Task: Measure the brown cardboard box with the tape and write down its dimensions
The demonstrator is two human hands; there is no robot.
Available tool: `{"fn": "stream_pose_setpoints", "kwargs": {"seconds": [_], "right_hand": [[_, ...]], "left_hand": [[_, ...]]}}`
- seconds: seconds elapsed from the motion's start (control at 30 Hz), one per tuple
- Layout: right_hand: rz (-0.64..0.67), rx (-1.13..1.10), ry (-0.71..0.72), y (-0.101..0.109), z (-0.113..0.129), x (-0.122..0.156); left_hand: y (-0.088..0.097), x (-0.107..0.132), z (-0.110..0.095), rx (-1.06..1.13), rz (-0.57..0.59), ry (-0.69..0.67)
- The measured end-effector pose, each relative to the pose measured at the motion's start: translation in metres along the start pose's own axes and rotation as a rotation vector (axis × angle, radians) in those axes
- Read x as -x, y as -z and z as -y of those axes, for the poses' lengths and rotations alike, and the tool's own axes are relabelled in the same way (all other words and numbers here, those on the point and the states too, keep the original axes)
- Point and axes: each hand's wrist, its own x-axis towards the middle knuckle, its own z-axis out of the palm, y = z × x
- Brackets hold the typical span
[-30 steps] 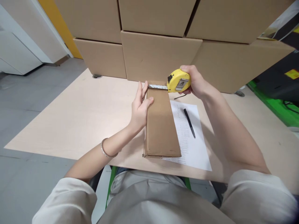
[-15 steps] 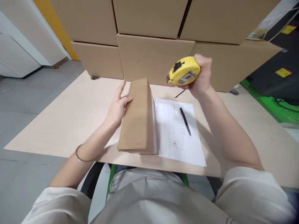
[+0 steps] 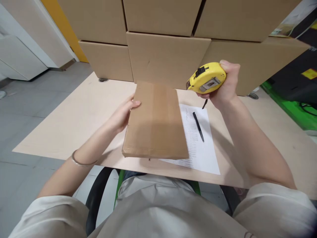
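A flat brown cardboard box (image 3: 155, 122) lies with its broad taped face up near the table's front edge. My left hand (image 3: 121, 114) grips its left side, thumb on top and fingers under the edge. My right hand (image 3: 224, 87) is raised above the table to the right, closed round a yellow tape measure (image 3: 206, 77) whose blade is drawn in. The box covers the left edge of a printed white sheet (image 3: 200, 145), and a black pen (image 3: 198, 126) rests on that sheet.
The pale wooden table (image 3: 81, 122) stands against a wall of large stacked cardboard boxes (image 3: 163, 56). A white cabinet (image 3: 22, 53) is at the far left on the grey floor. Green and black equipment (image 3: 297, 109) is at the right.
The tape's blade went back into the case and my right hand rose. My left hand turned the box from its narrow side, over its edge, onto its broad face.
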Motion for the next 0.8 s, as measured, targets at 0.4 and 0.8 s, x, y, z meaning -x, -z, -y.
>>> {"fn": "stream_pose_setpoints", "kwargs": {"seconds": [0.4, 0.8], "right_hand": [[0.13, -0.041, -0.091, -0.042, -0.035, 0.0], [0.353, 0.284, -0.029, -0.134, -0.046, -0.023]], "left_hand": [[-0.022, 0.01, 0.064, 0.085, 0.051, 0.147], [-0.019, 0.0, 0.077, -0.145, -0.254, -0.177]]}}
